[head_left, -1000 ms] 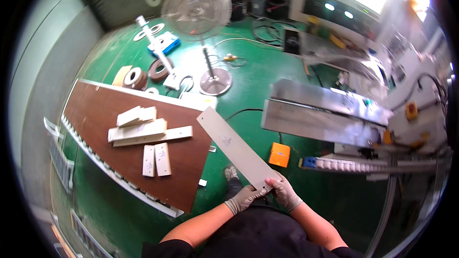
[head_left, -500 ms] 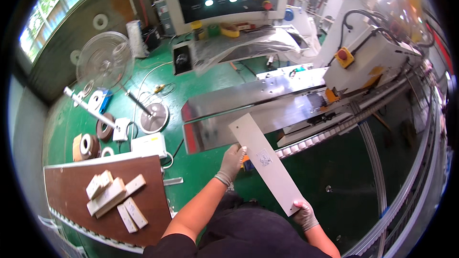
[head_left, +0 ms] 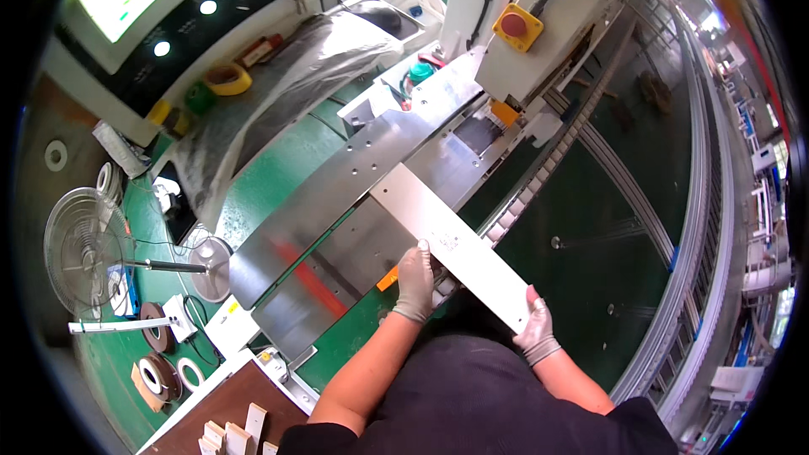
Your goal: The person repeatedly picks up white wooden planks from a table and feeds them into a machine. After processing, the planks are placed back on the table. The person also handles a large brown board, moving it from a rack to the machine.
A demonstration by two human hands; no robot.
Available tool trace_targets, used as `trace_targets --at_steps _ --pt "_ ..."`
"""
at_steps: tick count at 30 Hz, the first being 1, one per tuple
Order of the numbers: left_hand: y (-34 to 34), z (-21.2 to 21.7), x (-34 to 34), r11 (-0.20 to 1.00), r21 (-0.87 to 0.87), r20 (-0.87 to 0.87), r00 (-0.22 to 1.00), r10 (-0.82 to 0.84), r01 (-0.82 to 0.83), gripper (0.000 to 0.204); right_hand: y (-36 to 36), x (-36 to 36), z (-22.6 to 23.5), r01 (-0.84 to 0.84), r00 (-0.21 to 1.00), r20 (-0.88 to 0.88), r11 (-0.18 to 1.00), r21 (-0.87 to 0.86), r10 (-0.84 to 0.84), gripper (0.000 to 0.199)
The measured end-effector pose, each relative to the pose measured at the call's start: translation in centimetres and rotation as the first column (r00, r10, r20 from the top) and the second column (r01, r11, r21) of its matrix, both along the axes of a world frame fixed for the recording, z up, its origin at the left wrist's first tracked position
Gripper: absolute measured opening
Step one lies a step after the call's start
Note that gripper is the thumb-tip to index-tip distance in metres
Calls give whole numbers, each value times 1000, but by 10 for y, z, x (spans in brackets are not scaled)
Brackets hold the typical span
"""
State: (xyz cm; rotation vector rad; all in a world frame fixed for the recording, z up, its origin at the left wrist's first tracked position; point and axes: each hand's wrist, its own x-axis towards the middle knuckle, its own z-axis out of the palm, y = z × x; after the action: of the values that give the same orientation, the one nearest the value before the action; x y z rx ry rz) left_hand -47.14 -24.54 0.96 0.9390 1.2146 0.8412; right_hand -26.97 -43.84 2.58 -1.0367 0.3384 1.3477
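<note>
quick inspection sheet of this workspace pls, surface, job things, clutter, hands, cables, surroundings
surface: shiny metal machine bed over a green floor.
job's things: long pale flat panel, its far end lying on the bed, its near end held up.
clutter: tape rolls at lower left, yellow tape roll, small wooden pieces on a brown board.
grippers: left hand, gloved, on the panel's left edge; right hand, gloved, gripping its near end.
cables: a thin cord on the floor near the fan.
surroundings: standing fan at left, control console with lit screen, red stop button, clear plastic sheet, conveyor rails at right.
</note>
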Motion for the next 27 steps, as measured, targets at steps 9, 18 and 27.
trace_targets --at_steps 9,18,27 --pt "31 -32 92 986 -110 89 987 137 -127 47 45 86 15 -54 993 -109 992 -111 42 62" --pt "93 -17 215 969 -234 259 955 145 -84 46 103 215 13 -122 992 15 985 -118 125 61" --pt "135 -60 323 999 19 170 985 41 -45 50 133 321 -13 49 991 130 998 -50 -42 55"
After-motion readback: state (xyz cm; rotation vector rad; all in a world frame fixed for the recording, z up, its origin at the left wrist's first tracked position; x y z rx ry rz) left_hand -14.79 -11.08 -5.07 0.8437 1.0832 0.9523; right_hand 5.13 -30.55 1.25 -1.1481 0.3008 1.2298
